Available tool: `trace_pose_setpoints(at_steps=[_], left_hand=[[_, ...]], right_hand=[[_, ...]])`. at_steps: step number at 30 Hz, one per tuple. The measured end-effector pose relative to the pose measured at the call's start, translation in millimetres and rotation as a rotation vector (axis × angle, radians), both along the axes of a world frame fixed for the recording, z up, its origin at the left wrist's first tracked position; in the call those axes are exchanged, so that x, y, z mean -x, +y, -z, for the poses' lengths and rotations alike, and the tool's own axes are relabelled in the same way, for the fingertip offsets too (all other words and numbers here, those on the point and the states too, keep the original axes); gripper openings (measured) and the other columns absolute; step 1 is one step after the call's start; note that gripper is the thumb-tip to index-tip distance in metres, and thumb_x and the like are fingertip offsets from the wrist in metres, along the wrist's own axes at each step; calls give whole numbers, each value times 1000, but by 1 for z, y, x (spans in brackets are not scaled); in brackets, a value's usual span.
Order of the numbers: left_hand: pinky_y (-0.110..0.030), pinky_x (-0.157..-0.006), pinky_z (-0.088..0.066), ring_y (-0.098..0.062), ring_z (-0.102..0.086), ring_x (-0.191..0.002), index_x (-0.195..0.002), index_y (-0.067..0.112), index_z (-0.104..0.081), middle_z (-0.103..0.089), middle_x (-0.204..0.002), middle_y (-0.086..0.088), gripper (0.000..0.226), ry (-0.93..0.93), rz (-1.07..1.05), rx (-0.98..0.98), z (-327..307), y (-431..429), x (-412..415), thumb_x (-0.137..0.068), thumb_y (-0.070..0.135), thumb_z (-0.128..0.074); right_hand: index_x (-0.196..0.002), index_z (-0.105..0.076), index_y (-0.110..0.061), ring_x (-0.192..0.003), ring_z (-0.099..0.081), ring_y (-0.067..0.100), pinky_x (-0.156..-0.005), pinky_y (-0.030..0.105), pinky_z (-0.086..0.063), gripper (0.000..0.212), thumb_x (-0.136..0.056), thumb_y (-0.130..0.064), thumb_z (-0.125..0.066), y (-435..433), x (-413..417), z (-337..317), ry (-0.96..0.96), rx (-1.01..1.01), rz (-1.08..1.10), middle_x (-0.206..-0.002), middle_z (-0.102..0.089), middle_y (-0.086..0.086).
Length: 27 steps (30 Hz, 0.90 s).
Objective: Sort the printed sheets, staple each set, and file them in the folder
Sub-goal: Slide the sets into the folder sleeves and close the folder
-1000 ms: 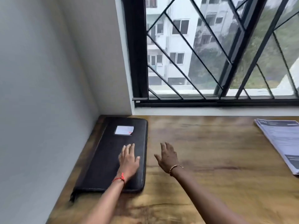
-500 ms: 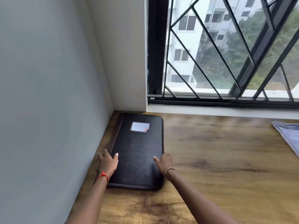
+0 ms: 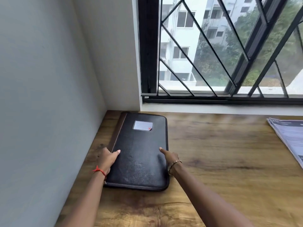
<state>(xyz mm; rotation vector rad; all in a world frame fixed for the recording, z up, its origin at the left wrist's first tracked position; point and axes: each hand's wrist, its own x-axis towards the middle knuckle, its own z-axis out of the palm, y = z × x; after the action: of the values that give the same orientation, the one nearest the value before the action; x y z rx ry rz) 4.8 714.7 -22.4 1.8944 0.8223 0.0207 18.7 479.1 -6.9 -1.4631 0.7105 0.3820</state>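
The left hand point(image 3: 107, 158) and right hand point(image 3: 171, 157) had been moved to grip the folder point(image 3: 141, 145) by its edges at ten o'clock on the table point(image 3: 221, 153); it could be dropped if lifted unevenly.

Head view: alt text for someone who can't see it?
The left hand and right hand grip the side edges of a closed black folder lying flat on a wooden table. Far right, apart from it, printed sheets lie below a barred window.

left hand point(image 3: 108, 158): thumb extended, fingers curled | right hand point(image 3: 170, 157): thumb extended, fingers hidden
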Motion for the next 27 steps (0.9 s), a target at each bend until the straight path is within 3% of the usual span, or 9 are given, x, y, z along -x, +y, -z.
trace_pose_setpoints(at_steps=[3,7,14,20,27], left_hand=[[-41,-84,-52,-32,-63,-90,-98,4,-61,-67,-93,-13,35,-22,22,-19,-5,-34,-4,-70,20,-74],[-40,-85,-50,-38,-58,-96,-101,6,-61,-64,-102,-19,50,1,104,-47,3,-91,-12,-59,31,-70],[-40,-88,-48,-41,-54,-106,-115,4,-58,-58,-116,-24,49,67,192,-99,11,-215,-17,-71,21,-72],[-35,-86,-43,-44,-49,-111,-115,0,-56,-55,-119,-28,44,80,232,-97,3,-320,-11,-77,18,-69],[-36,-93,-40,-44,-45,-115,-114,-2,-54,-50,-121,-29,57,87,254,-14,3,-386,-2,-69,28,-73]], right_hand=[[-123,-49,11,-116,-53,30,-82,25,-36,60,-79,-22,-73,-32,1,2,-9,8,64,-128,-55,17],[-121,-50,12,-100,-52,26,-79,25,-35,57,-80,-21,-71,-98,4,-10,-57,57,107,-122,-56,18],[-116,-53,12,-90,-48,21,-75,26,-36,56,-76,-19,-75,-222,11,-18,-89,140,200,-99,-52,8],[-112,-58,11,-87,-51,20,-71,27,-37,58,-70,-22,-80,-317,9,-18,-89,231,241,-96,-55,8],[-110,-58,8,-88,-51,20,-71,26,-37,58,-69,-26,-80,-387,0,-8,-93,309,179,-102,-59,9]])
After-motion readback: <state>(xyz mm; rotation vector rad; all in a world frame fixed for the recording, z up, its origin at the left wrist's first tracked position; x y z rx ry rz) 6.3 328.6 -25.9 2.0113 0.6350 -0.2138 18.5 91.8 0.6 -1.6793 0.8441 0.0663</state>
